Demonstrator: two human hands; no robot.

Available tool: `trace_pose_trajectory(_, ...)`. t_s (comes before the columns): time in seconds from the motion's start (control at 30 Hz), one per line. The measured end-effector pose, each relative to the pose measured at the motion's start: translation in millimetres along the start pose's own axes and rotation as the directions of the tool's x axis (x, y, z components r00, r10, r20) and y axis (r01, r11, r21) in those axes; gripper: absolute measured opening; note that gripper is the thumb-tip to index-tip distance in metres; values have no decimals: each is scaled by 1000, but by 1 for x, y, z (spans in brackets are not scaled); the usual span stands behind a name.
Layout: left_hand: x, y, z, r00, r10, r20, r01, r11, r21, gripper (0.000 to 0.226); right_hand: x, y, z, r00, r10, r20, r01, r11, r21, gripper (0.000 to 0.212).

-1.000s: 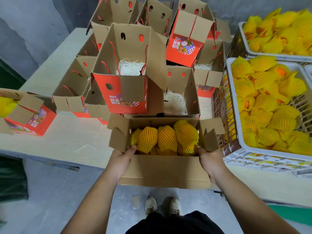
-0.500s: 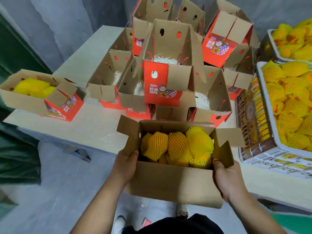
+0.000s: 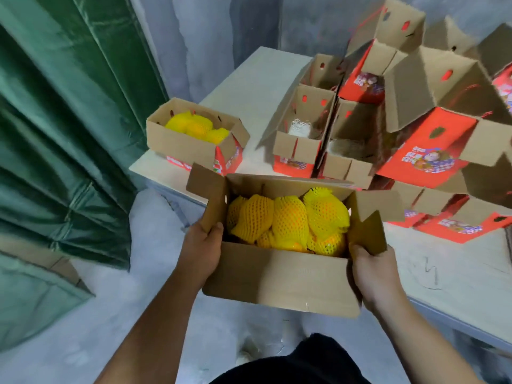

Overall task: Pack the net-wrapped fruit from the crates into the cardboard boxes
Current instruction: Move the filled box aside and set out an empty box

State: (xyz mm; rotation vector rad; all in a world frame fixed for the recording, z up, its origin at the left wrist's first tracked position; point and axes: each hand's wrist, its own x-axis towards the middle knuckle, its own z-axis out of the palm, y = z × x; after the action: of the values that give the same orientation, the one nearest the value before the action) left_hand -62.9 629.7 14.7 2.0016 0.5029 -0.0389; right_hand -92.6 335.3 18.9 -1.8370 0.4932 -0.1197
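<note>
In the lower middle of the frame a person holds an open cardboard box (image 3: 279, 275) in the air, off the near edge of the pale table (image 3: 249, 87). The left hand (image 3: 201, 249) grips the box's left end, thumb hooked over the rim by the raised left flap, fingers hidden beneath. The right hand (image 3: 372, 273) clasps the right end, thumb on the near wall, fingers curled round the corner out of sight. Inside the box lies a tight heap of net-wrapped fruit (image 3: 291, 220), orange skins showing through yellow foam mesh; the exact count cannot be told.

Just above and left of it, at the table's left end, stands a 2nd filled box (image 3: 180, 144) with red printed sides, yellow netted fruit (image 3: 196, 128) showing in its open top. To the right, filling the upper right of the frame, is a cluster of empty red-and-brown boxes (image 3: 302, 139) with flaps up, some stacked or tilted on others; pale shredded padding (image 3: 299, 127) shows in the bottom of 1 of them. A green curtain (image 3: 61, 128) hangs down the left side, and grey floor (image 3: 155, 245) lies below.
</note>
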Motion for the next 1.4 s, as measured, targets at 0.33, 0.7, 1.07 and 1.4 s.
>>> trace_pose_trajectory(0.33, 96, 50, -123, 988, 50, -146, -55, 998, -29, 30, 52, -117, 117, 975, -217, 35, 218, 976, -9, 37)
trace_pose_trajectory(0.7, 246, 161, -198, 947, 257, -193, -277, 957, -82, 25, 148, -262, 178, 876, -480, 50, 480, 877, 8, 42)
trace_pose_trajectory(1.07, 473, 234, -198, 935, 349, -60, -354, 929, -106, 20, 294, -305, 296, 914, -364, -180, 351, 931, -100, 17)
trace_pose_trajectory(1.4, 630, 185, -109, 929, 303, 212, -303, 952, -34, 8, 389, -234, 379, 959, 24, -283, -18, 1000, 26, 36)
